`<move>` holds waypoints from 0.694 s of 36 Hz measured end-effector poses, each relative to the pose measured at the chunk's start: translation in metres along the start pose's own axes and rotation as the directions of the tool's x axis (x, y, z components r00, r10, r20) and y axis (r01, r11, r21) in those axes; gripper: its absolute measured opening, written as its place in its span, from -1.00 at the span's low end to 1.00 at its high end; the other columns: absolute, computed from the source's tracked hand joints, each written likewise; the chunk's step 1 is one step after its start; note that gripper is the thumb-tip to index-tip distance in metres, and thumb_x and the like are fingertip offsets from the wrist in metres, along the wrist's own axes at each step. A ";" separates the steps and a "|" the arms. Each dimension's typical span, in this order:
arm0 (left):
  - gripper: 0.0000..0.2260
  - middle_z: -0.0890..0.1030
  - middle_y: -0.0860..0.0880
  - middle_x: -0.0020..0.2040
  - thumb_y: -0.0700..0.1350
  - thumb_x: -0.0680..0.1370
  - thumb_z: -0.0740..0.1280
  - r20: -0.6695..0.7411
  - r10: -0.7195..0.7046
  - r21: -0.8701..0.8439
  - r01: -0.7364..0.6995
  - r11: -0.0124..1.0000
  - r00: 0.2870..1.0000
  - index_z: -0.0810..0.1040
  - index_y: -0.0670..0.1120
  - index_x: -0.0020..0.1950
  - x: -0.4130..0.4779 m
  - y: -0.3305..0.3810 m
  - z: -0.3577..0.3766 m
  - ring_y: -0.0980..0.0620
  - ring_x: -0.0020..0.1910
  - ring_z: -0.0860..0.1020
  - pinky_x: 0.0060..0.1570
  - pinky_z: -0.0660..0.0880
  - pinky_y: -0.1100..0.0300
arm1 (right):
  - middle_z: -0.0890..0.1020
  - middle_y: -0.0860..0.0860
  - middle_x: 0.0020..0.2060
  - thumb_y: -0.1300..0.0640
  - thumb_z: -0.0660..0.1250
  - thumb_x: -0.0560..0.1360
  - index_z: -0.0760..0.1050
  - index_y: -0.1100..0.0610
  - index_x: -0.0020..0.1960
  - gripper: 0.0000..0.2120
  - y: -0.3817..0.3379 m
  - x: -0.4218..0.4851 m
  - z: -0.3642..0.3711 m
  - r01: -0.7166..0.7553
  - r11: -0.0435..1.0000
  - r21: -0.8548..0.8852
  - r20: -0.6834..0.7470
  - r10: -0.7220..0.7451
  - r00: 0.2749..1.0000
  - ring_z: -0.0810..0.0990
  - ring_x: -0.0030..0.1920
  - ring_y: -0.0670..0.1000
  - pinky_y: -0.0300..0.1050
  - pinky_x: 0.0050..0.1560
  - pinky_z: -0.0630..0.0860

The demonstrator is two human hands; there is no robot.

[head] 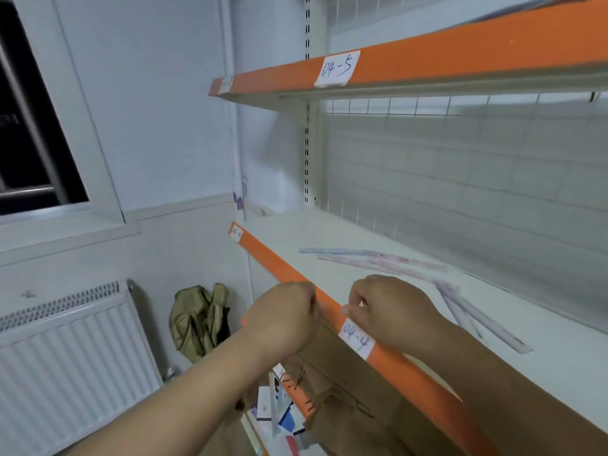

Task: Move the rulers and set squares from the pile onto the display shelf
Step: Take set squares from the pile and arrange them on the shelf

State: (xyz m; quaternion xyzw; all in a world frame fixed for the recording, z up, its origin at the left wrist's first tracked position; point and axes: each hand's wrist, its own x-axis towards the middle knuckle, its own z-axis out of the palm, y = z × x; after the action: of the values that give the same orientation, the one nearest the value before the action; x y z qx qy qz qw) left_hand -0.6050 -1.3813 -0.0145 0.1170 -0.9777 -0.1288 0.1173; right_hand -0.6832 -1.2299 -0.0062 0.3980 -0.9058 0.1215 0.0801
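The white display shelf (378,232) has an orange front edge labelled 04-4 (357,340). Several pale rulers (371,258) lie on it, and more rulers (477,319) lie at an angle to the right. My left hand (286,319) and my right hand (391,311) are side by side at that edge, fingers curled. Between them they pinch a thin, mostly clear ruler (330,309), blurred against the orange strip. The pile of packaged stationery (283,416) lies on a lower shelf beneath my arms.
Above is a second orange-edged shelf labelled 04-5 (335,69). A wire grid back panel (460,179) closes the shelf's rear. A white radiator (72,360) and a khaki bag (200,320) stand by the wall at left, below a window (29,126).
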 end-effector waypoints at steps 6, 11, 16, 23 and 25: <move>-0.81 0.53 -0.01 -0.11 0.02 0.62 0.13 0.001 0.022 -0.001 -0.022 1.000 1.000 0.41 -0.03 -0.12 0.052 -0.011 0.009 0.01 -0.16 0.44 -0.22 0.32 0.19 | 0.54 -0.09 -0.11 -0.14 0.17 0.55 0.50 0.00 -0.09 -0.75 0.015 0.046 0.010 -0.043 0.999 -0.018 0.023 0.043 0.999 0.51 -0.09 -0.06 -0.13 -0.06 0.46; -0.79 0.56 -0.04 -0.05 0.01 0.62 0.13 0.043 0.074 -0.007 -0.074 0.997 0.996 0.45 -0.07 -0.08 0.089 -0.012 0.018 -0.02 -0.05 0.51 -0.17 0.38 0.16 | 0.59 -0.06 -0.10 -0.14 0.16 0.56 0.53 0.06 -0.07 -0.69 0.033 0.066 0.017 -0.102 0.992 -0.080 0.043 0.106 0.993 0.54 -0.08 -0.04 -0.12 -0.05 0.47; -0.79 0.58 -0.02 -0.08 0.00 0.62 0.12 0.061 0.146 -0.023 -0.145 0.989 0.987 0.44 -0.06 -0.11 0.122 -0.013 0.028 0.03 -0.14 0.48 -0.18 0.39 0.18 | 0.63 -0.04 -0.08 -0.12 0.15 0.57 0.55 0.08 -0.05 -0.68 0.048 0.081 0.020 -0.193 0.969 -0.156 0.080 0.207 0.975 0.59 -0.06 0.00 -0.08 -0.04 0.53; -0.77 0.58 -0.01 0.00 0.01 0.63 0.12 0.085 0.283 -0.052 -0.280 0.959 0.955 0.49 -0.08 -0.03 0.165 -0.012 0.037 0.03 -0.03 0.51 -0.13 0.35 0.21 | 0.62 0.04 -0.06 -0.02 0.15 0.59 0.53 0.10 -0.03 -0.75 0.071 0.102 0.030 -0.357 0.921 -0.157 0.054 0.369 0.928 0.59 -0.03 0.05 -0.10 -0.06 0.53; -0.75 0.57 -0.02 0.02 0.01 0.64 0.10 0.085 0.332 -0.042 -0.330 0.943 0.939 0.49 -0.10 0.01 0.175 -0.012 0.036 0.03 -0.01 0.51 -0.15 0.30 0.23 | 0.61 0.04 -0.01 0.04 0.15 0.58 0.54 0.09 0.00 -0.78 0.085 0.107 0.036 -0.409 0.899 -0.155 0.048 0.421 0.906 0.59 0.00 0.06 -0.11 -0.08 0.53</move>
State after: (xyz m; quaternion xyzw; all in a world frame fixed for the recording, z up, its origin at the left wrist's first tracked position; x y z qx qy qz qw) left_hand -0.7771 -1.4300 -0.0173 -0.0567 -0.9860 -0.1257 0.0941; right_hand -0.8197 -1.2600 -0.0279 0.1938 -0.9785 0.0555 0.0439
